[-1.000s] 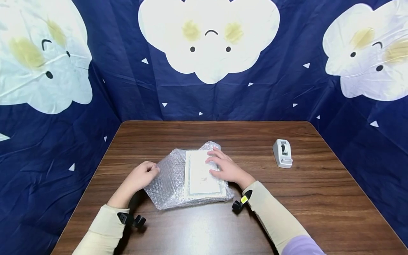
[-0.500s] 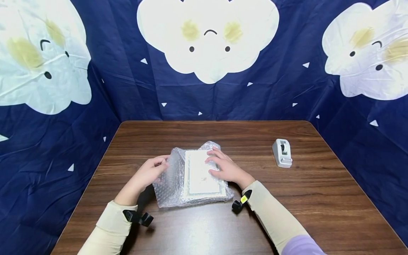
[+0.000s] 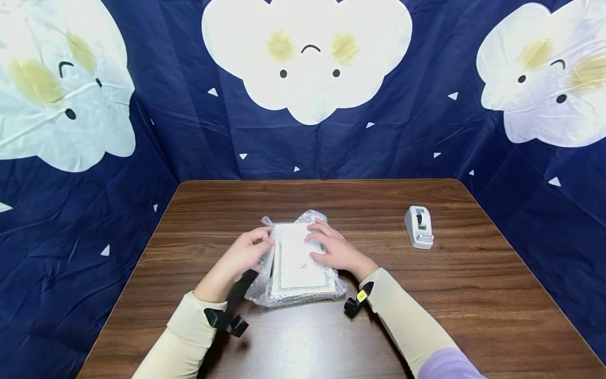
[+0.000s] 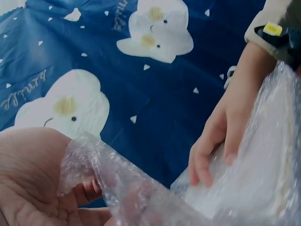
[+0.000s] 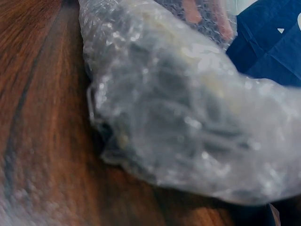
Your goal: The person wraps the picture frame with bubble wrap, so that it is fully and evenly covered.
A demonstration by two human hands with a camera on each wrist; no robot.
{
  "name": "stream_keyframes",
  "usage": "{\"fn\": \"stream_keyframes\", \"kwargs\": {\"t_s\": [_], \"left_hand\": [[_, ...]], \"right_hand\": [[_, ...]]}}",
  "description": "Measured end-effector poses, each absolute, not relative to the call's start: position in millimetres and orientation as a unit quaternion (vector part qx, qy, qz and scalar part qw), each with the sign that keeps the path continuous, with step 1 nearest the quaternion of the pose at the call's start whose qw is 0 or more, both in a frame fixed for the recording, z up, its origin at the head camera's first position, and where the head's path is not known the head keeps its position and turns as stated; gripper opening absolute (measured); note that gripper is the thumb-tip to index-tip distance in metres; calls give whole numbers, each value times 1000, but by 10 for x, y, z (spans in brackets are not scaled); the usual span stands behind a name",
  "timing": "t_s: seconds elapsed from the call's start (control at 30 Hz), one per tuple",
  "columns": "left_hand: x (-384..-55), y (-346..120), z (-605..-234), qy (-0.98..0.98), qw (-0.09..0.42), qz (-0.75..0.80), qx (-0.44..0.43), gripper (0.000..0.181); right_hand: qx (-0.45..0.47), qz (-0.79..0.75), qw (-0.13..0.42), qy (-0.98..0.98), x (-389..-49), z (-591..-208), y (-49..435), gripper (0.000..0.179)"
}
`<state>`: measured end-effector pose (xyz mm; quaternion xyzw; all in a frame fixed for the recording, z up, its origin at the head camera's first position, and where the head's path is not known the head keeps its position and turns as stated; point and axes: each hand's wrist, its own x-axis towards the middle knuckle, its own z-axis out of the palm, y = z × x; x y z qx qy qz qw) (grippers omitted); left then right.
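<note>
A flat white rectangle with a pale patterned border [image 3: 295,268], like a picture frame, lies on a sheet of bubble wrap [image 3: 259,288] in the head view. My left hand [image 3: 247,251] pinches the wrap's left flap and holds it raised along the rectangle's left side. In the left wrist view, the clear flap [image 4: 136,186] stretches from the left hand's fingers. My right hand [image 3: 335,251] rests on the rectangle's upper right part with relaxed, spread fingers. Up close in the right wrist view, the wrapped edge [image 5: 164,113] looks blurred, with something dark behind the bubbles.
A white tape dispenser [image 3: 419,227] stands toward the right back of the brown wooden table [image 3: 473,295]. Dark blue cloth [image 3: 322,147] with white clouds hangs behind the table and at both sides. Each wrist carries a small black camera [image 3: 357,302].
The left hand has moved right and slightly up, bringing the wrap's left flap up and in toward the rectangle. The right hand has stayed in place.
</note>
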<state>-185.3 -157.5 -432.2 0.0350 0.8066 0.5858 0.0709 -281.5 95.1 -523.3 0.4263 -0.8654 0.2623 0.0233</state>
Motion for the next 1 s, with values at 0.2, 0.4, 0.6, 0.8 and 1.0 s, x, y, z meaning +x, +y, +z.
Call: {"fn": "stream_keyframes", "kwargs": {"t_s": [0.2,0.4,0.6,0.8,1.0], "left_hand": [[-1895,-1311,-4405,819,65,569,31,24],[-1927,-1082,-4504,879,30,471,63,25],[-1946,-928,-4591,943,-10,317,97,25],[-1946,-774,-4694,977,-29,170,128,17],[-1949,-722,-4687,983,21,131,125,31]], "right_hand": [[423,264,24,-866,-2827,-5243,957,34],[430,272,28,-860,-2835,-5250,957,35],[437,274,39,-856,-2853,-5268,960,35],[446,282,50,-848,-2872,-5275,965,34],[461,286,56,-838,-2879,-5280,962,34]]}}
